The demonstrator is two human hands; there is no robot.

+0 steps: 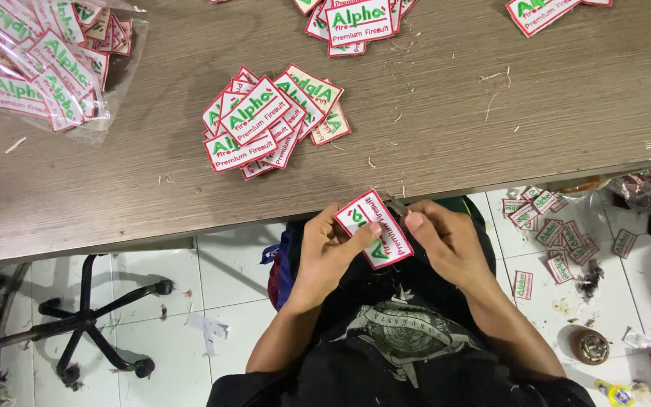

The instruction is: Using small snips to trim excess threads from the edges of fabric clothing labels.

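Head view: left hand (pixel 325 252) pinches a white red-edged patch (pixel 374 228); right hand (pixel 446 241) grip pressed on small snips (pixel 397 205), below surface (pixel 446 136) edge.

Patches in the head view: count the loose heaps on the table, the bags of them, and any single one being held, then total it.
Loose heaps on the table: 3
Clear bag of patches: 1
Patch held in the left hand: 1
Total: 5

Even, fairly bright overhead light, soft shadows under the table (pixel 114 188), slight blur throughout.
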